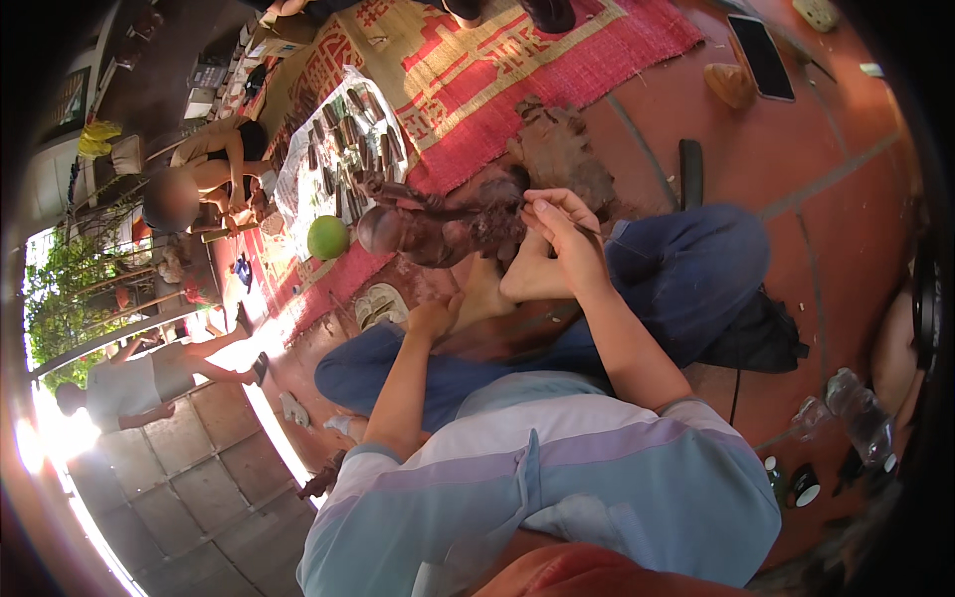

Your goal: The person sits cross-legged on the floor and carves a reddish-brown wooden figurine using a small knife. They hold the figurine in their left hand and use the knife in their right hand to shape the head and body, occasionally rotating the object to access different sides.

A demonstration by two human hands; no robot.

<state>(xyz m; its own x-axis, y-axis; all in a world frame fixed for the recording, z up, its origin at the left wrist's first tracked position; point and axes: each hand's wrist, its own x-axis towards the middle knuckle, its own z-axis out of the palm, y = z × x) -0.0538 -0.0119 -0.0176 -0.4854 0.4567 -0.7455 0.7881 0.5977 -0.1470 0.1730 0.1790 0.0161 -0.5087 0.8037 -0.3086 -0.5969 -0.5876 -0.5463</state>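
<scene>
Dark wooden carving lies across the feet — rounded head shaped, body rough. Right hand is pinched on a thin tool at its surface; left hand is curled shut, steadying the carving from below.

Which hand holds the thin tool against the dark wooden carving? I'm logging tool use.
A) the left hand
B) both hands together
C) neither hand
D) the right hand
D: the right hand pinches a thin tool at the carving, while the left hand rests lower, by the bare foot.
</scene>
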